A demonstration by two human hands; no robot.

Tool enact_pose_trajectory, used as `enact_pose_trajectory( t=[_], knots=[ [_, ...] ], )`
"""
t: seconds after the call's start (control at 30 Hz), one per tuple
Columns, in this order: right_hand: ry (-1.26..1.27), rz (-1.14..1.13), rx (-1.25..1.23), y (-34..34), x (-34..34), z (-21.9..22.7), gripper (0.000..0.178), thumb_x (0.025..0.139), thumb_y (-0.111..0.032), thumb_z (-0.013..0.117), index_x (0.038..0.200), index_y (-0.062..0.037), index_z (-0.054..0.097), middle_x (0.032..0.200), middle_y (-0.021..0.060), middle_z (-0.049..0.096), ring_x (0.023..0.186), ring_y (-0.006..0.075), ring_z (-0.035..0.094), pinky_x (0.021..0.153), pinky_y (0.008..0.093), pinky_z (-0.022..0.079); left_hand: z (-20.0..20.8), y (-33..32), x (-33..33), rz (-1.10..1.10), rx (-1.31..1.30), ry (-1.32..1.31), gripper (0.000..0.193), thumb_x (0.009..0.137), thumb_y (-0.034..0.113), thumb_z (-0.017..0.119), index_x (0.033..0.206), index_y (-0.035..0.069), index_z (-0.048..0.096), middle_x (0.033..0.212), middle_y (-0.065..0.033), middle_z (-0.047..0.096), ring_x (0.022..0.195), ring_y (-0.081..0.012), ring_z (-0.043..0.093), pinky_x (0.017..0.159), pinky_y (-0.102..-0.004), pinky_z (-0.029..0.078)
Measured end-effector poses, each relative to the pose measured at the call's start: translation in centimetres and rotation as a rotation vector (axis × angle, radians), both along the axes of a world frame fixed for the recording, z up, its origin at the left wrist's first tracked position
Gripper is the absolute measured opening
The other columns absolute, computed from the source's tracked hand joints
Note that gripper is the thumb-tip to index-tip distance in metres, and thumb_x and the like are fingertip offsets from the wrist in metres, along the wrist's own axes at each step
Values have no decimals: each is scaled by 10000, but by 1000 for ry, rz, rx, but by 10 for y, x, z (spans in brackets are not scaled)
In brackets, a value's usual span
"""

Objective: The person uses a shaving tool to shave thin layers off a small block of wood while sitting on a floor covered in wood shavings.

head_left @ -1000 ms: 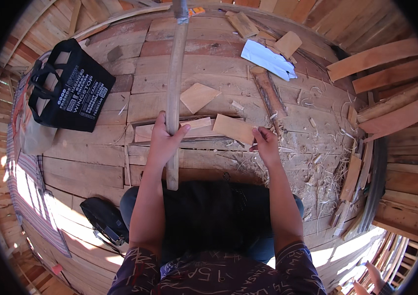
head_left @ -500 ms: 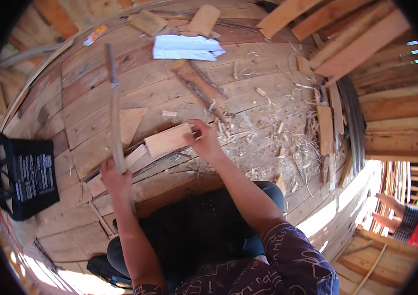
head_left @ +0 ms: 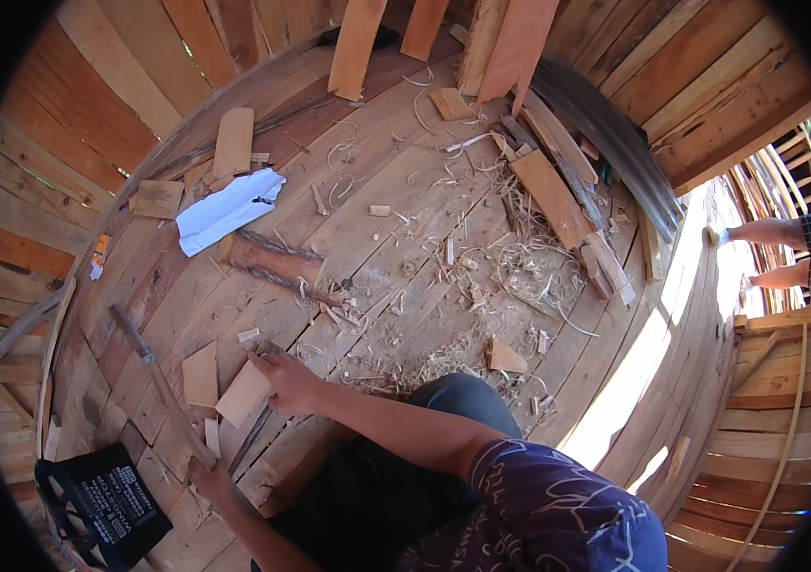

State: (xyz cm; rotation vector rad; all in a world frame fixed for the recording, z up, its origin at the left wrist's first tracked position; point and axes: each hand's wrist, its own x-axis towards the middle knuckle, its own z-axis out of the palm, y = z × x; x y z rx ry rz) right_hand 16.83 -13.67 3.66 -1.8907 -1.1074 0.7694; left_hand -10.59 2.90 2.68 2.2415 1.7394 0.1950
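Observation:
My right hand [head_left: 289, 381] is closed on the edge of a short, pale wooden board [head_left: 245, 393], its fingers at the board's upper right end. At the lower left, my left hand [head_left: 212, 480] grips the lower end of a long, thin tool [head_left: 165, 396]. This tool has a slim wooden handle and a narrow grey end, like a long-handled knife, and slants up and left. Another flat wood piece [head_left: 201, 375] lies between the tool and the board. A dark-edged strip of wood [head_left: 255, 434] runs below the board, close to my knees.
Wood shavings [head_left: 453, 362] cover the plank floor ahead. A bark-edged slab [head_left: 272, 260] and white sheet [head_left: 229, 208] lie beyond. Planks [head_left: 553, 200] and corrugated metal [head_left: 615, 143] are at right, a black bag [head_left: 105, 510] at lower left. Another person's legs [head_left: 772, 234] show far right.
My view has swung to the right, so the floor things appear turned and farther left. Both hands keep their holds, on the board and on the long-handled tool.

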Motion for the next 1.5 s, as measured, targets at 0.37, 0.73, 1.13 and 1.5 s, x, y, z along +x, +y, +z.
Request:
enact_pose_trajectory(
  t=[0.37, 0.73, 1.13, 1.5],
  knots=[
    [89, -101, 156, 1, 7, 5, 714, 745, -99, 747, 1389, -37, 445, 1311, 229, 529, 1228, 380, 527, 1043, 441, 430, 17, 15, -17, 47, -33, -331, 619, 740, 134, 689, 1261, -155, 521, 1154, -304, 639, 1088, -394, 628, 955, -407, 467],
    [435, 339, 230, -7, -43, 32, 871, 730, -186, 833, 1431, 20, 360, 1298, 237, 542, 1222, 344, 553, 1025, 416, 452, 58, -51, 55, -9, -627, -1156, 448, 855, 78, 717, 1254, -2, 528, 1114, -65, 576, 996, -160, 542, 934, -316, 421],
    [552, 176, 332, -2, -32, 44, 310, 832, -151, 754, 1055, -2, 599, 828, 136, 704, 774, 257, 703, 705, 376, 537, 41, -64, 65, -65, -818, -1284, 524, 943, 139, 632, 1379, -45, 405, 1285, -189, 551, 1206, -256, 554, 1072, -407, 402],
    [109, 180, 108, -19, 18, 45, 370, 710, -202, 776, 1025, -47, 660, 883, 137, 726, 844, 339, 700, 772, 425, 543, 25, -73, 72, -22, -729, -1261, 471, 941, 115, 655, 1343, -28, 458, 1292, -175, 576, 1183, -263, 580, 1066, -437, 437]
  ],
)
